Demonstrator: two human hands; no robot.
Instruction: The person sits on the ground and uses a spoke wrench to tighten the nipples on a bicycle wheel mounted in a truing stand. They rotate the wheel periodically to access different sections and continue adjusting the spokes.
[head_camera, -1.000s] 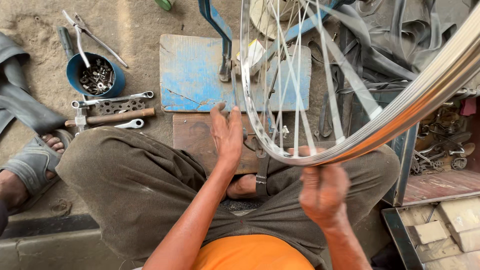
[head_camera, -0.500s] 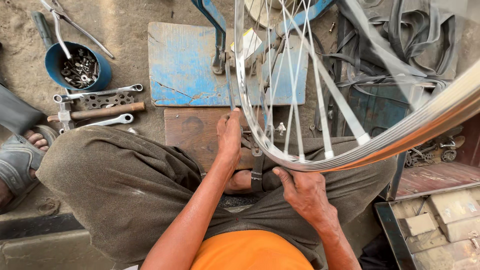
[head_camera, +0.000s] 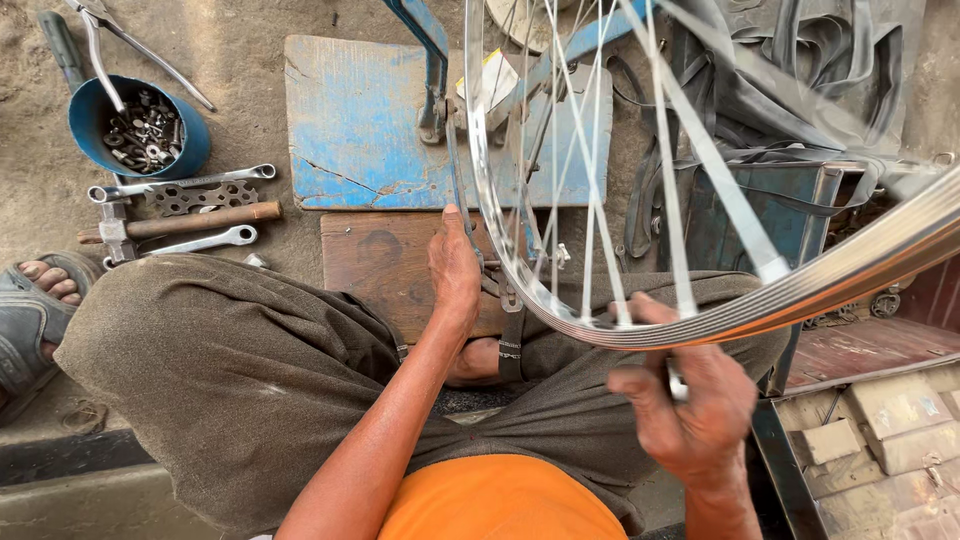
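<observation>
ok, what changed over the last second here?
The right hand dropped onto the lap half a second ago, then came back up to the wheel rim, pinching something small and silvery. The left hand stayed on the rim's far side; the tools on the ground lie as before.
</observation>
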